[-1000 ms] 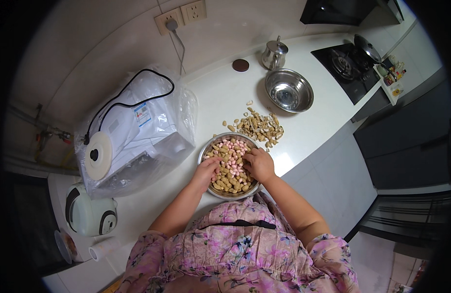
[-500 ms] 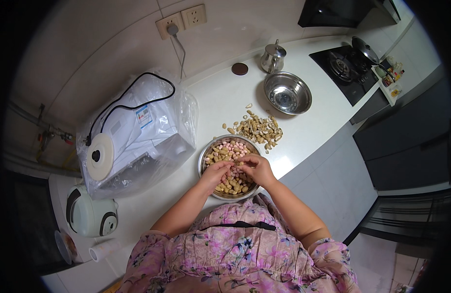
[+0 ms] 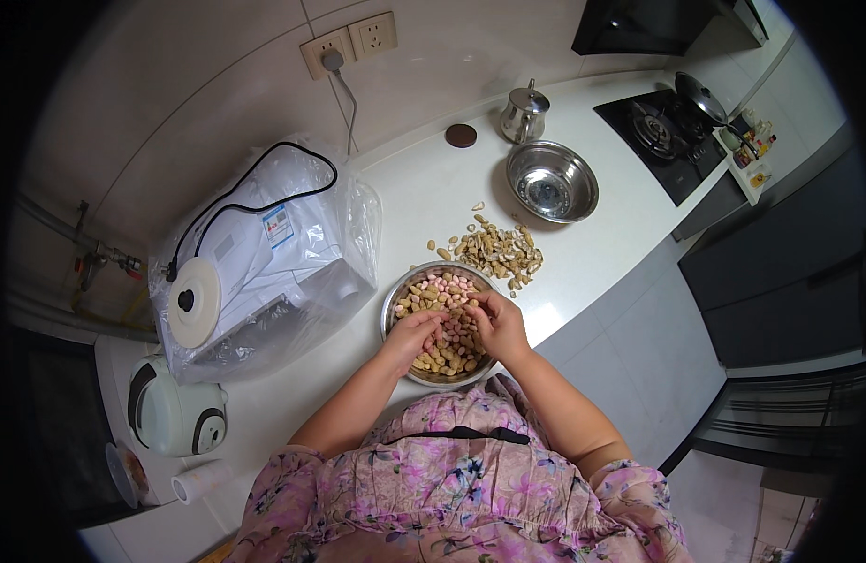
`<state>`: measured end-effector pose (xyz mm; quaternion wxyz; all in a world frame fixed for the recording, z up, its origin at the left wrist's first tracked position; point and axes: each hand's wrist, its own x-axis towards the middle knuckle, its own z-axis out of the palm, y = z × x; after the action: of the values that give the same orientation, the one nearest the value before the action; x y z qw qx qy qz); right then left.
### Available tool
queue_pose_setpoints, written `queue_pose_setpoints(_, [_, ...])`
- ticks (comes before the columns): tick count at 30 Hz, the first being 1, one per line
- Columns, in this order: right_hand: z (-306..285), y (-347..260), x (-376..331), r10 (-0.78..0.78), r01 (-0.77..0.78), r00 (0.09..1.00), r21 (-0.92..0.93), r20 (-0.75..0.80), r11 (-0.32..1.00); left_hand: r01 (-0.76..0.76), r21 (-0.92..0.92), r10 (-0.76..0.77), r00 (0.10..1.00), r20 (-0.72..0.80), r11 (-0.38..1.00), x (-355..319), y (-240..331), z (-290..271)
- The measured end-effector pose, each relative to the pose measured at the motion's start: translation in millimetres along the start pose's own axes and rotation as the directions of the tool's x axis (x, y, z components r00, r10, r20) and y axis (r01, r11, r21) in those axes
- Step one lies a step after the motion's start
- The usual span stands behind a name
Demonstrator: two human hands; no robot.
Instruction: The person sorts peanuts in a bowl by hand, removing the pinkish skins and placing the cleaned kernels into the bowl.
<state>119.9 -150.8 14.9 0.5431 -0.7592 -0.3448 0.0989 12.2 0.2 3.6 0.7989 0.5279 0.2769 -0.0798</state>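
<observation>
A round steel bowl [image 3: 388, 330] on the counter in front of me holds unshelled peanuts [image 3: 451, 356] and pink shelled peanut kernels [image 3: 442, 281]. Over its left half, my left hand [image 3: 415, 339] is closed in a pinch on what looks like a peanut, mostly hidden by the fingers. My right hand [image 3: 501, 328] hovers over the bowl's right side, thumb and forefinger bent close together; whatever small piece lies between them I cannot make out. Just beyond the rim spreads a loose pile of peanut shells [image 3: 501, 250].
An empty steel basin [image 3: 552, 182], a steel kettle [image 3: 525, 114] and a dark round lid [image 3: 461, 136] stand farther back. A plastic-wrapped white appliance [image 3: 292, 244] fills the left, with a rice cooker [image 3: 178, 409] nearer me. The gas stove [image 3: 660, 139] is far right.
My right hand has drawn apart from the left, shifting slightly right and up, so a gap shows between the fingertips. The left hand stays nearly in place.
</observation>
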Motion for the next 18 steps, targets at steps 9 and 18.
queue_pose_setpoints(9, [-2.1, -2.7, 1.9, -0.033, 0.028, 0.998, -0.073, -0.057, 0.997, -0.005, 0.014, 0.005, 1.000, 0.011, 1.000, -3.0, 8.6, 7.7])
queue_pose_setpoints(18, [-3.1, -16.2, 5.8, 0.024, -0.029, 0.999, 0.165, 0.031, 0.986, -0.190, 0.135, 0.181, 0.981, 0.075, 0.972, 3.3, 11.8, 13.9])
